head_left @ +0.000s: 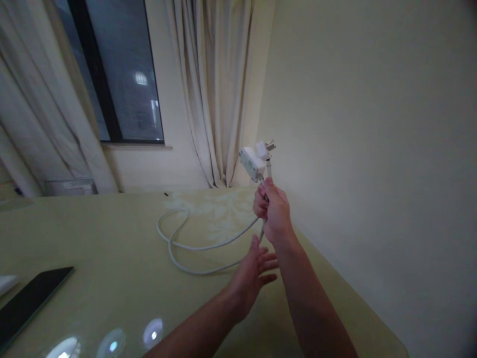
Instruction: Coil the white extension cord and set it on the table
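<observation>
A white extension cord (pixel 201 248) lies in loose loops on the table, and both its ends rise into my right hand (pixel 276 209). That hand is closed around the cable just below the ends. Above the fist stick up a white socket block (pixel 252 163) and a white plug (pixel 263 150) with metal prongs pointing right. Lower and a little to the left is my left hand (pixel 253 276), its fingers spread and the thumb up. It is beside the hanging cable; whether it touches the cable I cannot tell.
The pale green table (pixel 112 238) meets a plain wall (pixel 365 149) on the right. A dark flat tablet-like object (pixel 33 298) lies at the left, with a white item (pixel 7 283) beside it. Curtains (pixel 212 89) and a window (pixel 122 69) stand behind the table.
</observation>
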